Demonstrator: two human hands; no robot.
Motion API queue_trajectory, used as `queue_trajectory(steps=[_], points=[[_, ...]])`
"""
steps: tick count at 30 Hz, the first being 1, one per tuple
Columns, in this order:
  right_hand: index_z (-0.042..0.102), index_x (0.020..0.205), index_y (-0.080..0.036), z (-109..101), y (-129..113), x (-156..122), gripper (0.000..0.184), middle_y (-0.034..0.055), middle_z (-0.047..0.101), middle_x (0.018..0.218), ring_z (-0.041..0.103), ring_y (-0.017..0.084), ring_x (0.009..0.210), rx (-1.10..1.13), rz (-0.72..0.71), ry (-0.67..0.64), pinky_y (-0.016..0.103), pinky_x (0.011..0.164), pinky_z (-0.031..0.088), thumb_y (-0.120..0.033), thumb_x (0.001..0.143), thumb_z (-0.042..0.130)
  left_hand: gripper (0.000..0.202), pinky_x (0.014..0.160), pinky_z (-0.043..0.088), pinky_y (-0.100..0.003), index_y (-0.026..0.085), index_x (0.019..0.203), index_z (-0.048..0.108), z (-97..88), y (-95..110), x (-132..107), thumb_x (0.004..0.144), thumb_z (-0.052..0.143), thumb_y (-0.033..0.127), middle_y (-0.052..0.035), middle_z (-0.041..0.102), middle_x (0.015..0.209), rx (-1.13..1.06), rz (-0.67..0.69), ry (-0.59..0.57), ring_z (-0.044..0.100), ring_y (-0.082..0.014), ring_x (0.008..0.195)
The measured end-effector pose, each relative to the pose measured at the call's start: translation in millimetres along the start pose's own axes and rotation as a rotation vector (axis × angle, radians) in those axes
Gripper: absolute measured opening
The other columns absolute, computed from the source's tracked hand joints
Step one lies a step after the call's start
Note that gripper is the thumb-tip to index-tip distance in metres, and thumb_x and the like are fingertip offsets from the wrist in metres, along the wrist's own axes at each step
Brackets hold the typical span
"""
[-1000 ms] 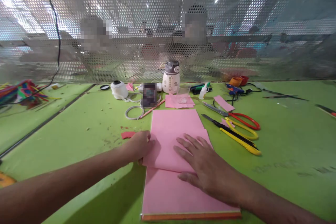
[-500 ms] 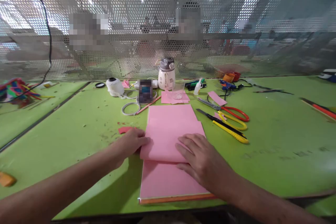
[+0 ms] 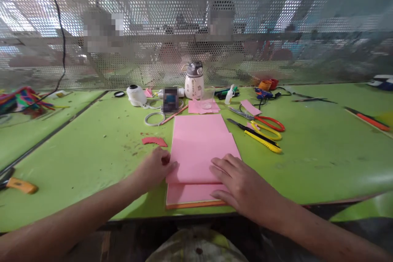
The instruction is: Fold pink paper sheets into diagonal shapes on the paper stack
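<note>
A pink paper sheet (image 3: 199,143) lies, folded or overlapping, on a stack of pink paper (image 3: 193,192) with an orange bottom edge. My left hand (image 3: 158,167) is at the sheet's left edge, thumb on top and fingers curled, pinching that edge. Over the lower right of the same sheet rests my right hand (image 3: 236,180), palm down with fingers spread. Beside my left hand is a curved red paper scrap (image 3: 154,141). Right of the paper lie a yellow utility knife (image 3: 260,141) and scissors (image 3: 270,123) with red and yellow handles.
Behind the paper stand a drink bottle (image 3: 194,82), a clear plastic cup (image 3: 207,98) and a small white glue bottle (image 3: 229,95). Tape rings (image 3: 154,119) and a white thread spool (image 3: 136,96) sit left of these. An orange-handled cutter (image 3: 23,185) lies far left, before a perforated screen (image 3: 138,65).
The paper stack's front edge now sits closer to the table edge in view, and the folded sheet covers more of it. My view has tilted; both hands keep their places on the sheet.
</note>
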State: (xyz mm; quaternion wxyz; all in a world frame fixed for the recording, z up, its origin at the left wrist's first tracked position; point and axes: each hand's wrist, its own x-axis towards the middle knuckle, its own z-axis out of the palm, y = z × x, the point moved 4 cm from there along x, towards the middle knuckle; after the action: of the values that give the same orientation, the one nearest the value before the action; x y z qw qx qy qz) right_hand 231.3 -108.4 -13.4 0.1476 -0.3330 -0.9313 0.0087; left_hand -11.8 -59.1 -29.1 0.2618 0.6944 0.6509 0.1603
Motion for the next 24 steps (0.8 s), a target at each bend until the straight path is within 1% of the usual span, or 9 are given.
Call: queue_trajectory(steps=[2,5,7,9,11,13,18,22,24], points=[[0.06,0.122,-0.013,-3.1,-0.1,-12.4,0.035,0.0139,0.064,0.126,0.054,0.032,0.112,0.058,0.012,0.024,0.051,0.096,0.049,-0.031,0.093,0.067,0.033,0.059,0.033,-0.03,0.021,0.057,0.042,2.7,0.0,-5.4,0.074,0.055,0.047,-0.0011,0.048,0.072,0.022,0.034,0.045,0.044,-0.0155,0.062],[0.063,0.12,-0.017,-8.1,10.9,-32.7,0.027,0.0136,0.063,0.128,0.052,0.032,0.119,0.1,0.111,0.164,0.052,0.1,0.045,-0.032,0.099,0.057,0.036,0.059,0.033,-0.03,0.022,0.058,0.039,9.9,-0.6,-14.0,0.08,0.052,0.048,-0.0007,0.045,0.075,0.026,0.096,0.09,0.042,-0.0151,0.062],[0.066,0.111,-0.017,-10.9,27.1,-45.3,0.026,0.0148,0.065,0.119,0.055,0.031,0.115,0.122,0.272,0.291,0.05,0.096,0.047,-0.037,0.101,0.053,0.037,0.06,0.032,-0.03,0.022,0.059,0.038,14.3,-0.9,-18.7,0.084,0.051,0.046,-0.0002,0.043,0.076,0.034,0.142,0.113,0.041,-0.0149,0.062],[0.065,0.099,-0.017,-11.0,45.8,-55.5,0.03,0.0132,0.066,0.101,0.061,0.028,0.098,0.157,0.485,0.363,0.045,0.086,0.05,-0.044,0.099,0.052,0.038,0.06,0.032,-0.03,0.022,0.06,0.038,17.2,-0.2,-22.0,0.087,0.05,0.045,0.0003,0.042,0.076,0.045,0.184,0.129,0.04,-0.0149,0.062],[0.063,0.092,-0.018,-6.5,60.2,-60.4,0.034,0.0077,0.065,0.083,0.062,0.025,0.078,0.247,0.668,0.309,0.04,0.072,0.05,-0.051,0.095,0.053,0.038,0.061,0.032,-0.03,0.022,0.061,0.037,18.6,1.3,-23.8,0.089,0.05,0.044,0.0004,0.042,0.075,0.056,0.209,0.13,0.04,-0.015,0.063],[0.061,0.093,-0.02,-1.0,66.7,-59.6,0.033,0.0022,0.061,0.071,0.058,0.021,0.064,0.367,0.769,0.195,0.036,0.062,0.046,-0.053,0.092,0.053,0.038,0.061,0.031,-0.03,0.022,0.061,0.038,19.1,3.1,-24.8,0.091,0.049,0.043,0.0002,0.042,0.075,0.068,0.219,0.118,0.041,-0.0152,0.063],[0.058,0.114,-0.017,-0.3,67.6,-47.6,0.041,-0.0027,0.057,0.065,0.055,0.019,0.063,0.529,0.812,0.133,0.033,0.064,0.044,-0.045,0.084,0.053,0.035,0.06,0.03,-0.03,0.022,0.063,0.037,19.1,5.7,-26.3,0.091,0.049,0.038,0.0004,0.043,0.075,0.091,0.229,0.11,0.041,-0.0153,0.062],[0.051,0.128,-0.011,2.8,72.1,-39.7,0.057,-0.0052,0.055,0.061,0.053,0.018,0.06,0.638,0.832,0.18,0.032,0.064,0.044,-0.042,0.081,0.057,0.031,0.061,0.031,-0.03,0.022,0.065,0.038,19.3,4.8,-23.3,0.091,0.049,0.035,0.0001,0.044,0.075,0.096,0.227,0.141,0.042,-0.0159,0.063],[0.053,0.127,-0.012,5.5,76.0,-33.0,0.054,-0.0052,0.055,0.061,0.053,0.017,0.059,0.665,0.806,0.232,0.03,0.062,0.044,-0.038,0.08,0.057,0.029,0.061,0.031,-0.03,0.023,0.065,0.037,17.7,4.5,-17.9,0.089,0.048,0.034,-0.0003,0.044,0.075,0.1,0.229,0.172,0.043,-0.0166,0.064]])
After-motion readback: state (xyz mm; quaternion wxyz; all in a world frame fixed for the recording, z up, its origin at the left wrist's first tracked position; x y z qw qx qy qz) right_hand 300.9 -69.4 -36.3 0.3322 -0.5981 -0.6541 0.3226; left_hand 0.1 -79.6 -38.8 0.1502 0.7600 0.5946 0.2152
